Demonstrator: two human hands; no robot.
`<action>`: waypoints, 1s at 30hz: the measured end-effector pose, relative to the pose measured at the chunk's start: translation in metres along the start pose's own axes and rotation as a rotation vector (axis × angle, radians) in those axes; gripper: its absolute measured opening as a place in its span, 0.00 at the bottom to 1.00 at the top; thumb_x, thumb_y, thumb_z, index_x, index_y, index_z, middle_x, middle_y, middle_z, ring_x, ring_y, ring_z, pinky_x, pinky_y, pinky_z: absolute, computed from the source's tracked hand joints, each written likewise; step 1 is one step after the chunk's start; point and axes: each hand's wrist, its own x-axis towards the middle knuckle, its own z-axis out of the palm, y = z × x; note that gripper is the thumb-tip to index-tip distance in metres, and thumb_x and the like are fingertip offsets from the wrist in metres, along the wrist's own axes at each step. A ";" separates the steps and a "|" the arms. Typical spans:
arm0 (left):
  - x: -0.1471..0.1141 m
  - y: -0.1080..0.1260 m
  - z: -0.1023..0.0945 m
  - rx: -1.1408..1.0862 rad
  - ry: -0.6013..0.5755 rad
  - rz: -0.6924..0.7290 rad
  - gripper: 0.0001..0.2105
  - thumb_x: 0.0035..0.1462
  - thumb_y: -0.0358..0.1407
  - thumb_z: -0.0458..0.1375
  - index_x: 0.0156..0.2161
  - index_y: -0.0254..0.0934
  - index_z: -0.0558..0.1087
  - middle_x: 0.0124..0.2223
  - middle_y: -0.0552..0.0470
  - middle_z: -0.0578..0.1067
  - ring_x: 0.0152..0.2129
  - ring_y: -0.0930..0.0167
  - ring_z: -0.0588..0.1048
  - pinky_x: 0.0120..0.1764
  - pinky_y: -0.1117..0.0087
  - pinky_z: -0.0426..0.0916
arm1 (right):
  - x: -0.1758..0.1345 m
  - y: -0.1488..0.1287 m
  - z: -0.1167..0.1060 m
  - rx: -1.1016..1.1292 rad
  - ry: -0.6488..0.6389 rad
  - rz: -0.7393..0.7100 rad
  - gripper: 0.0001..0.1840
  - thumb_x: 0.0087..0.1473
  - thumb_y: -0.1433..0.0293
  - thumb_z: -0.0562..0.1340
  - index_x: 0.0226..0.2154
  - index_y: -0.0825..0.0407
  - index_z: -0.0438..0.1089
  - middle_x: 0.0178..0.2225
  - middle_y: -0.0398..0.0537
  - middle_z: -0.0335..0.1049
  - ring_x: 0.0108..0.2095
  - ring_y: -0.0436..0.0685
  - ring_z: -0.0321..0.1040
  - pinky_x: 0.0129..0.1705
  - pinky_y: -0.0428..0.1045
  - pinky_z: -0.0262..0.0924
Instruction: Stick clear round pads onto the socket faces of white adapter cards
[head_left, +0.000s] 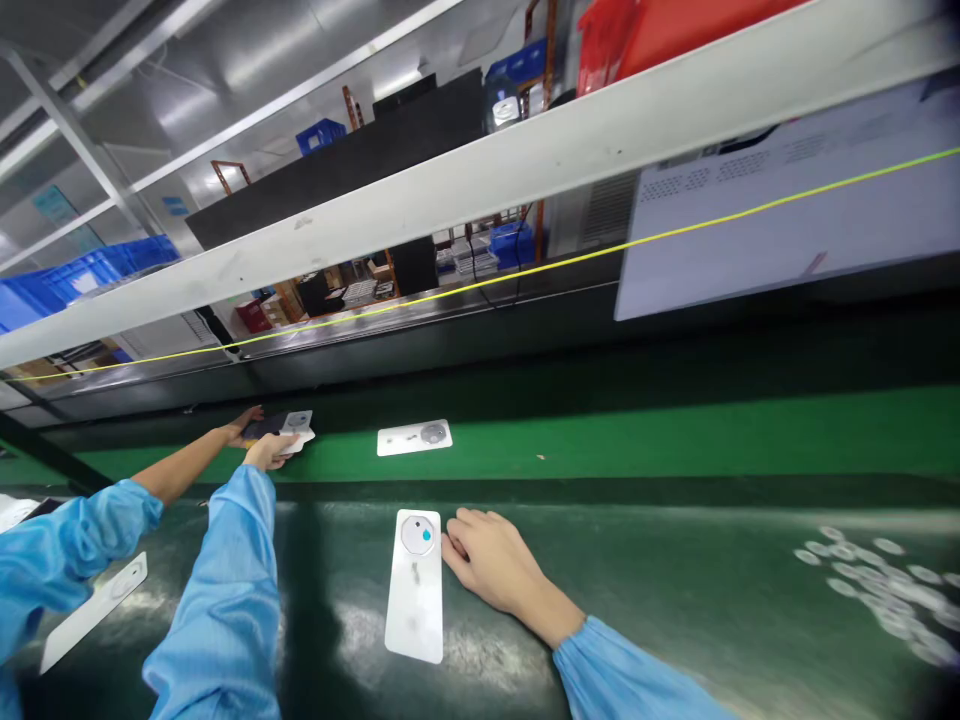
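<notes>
My left hand (268, 453) is closed on the near edge of a white phone back panel (298, 440) over the green belt. Beside it, another person's hand (241, 428) touches the same small group of panels, which includes a dark piece (266, 426). A white phone back panel (415, 610) with a round camera ring and a blue dot lies flat before me. My right hand (491, 560) rests just right of its camera end, fingers loosely curled, with nothing visible in them. Another white panel (401, 440) lies sideways on the belt.
Thin white rings (885, 590) are scattered at the right of the dark green table. One more white panel (94, 610) lies at the left, near the other person's sleeve (67, 550). A pale shelf beam (450, 180) and a yellow cord (480, 287) cross above the belt (675, 440).
</notes>
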 end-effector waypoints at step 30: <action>-0.246 0.003 0.065 0.452 -0.179 0.084 0.28 0.46 0.53 0.66 0.46 0.32 0.73 0.50 0.32 0.78 0.50 0.49 0.76 0.48 0.61 0.67 | -0.090 -0.013 -0.038 1.039 0.078 0.189 0.30 0.60 0.46 0.54 0.18 0.49 0.55 0.19 0.38 0.51 0.23 0.50 0.50 0.27 0.48 0.46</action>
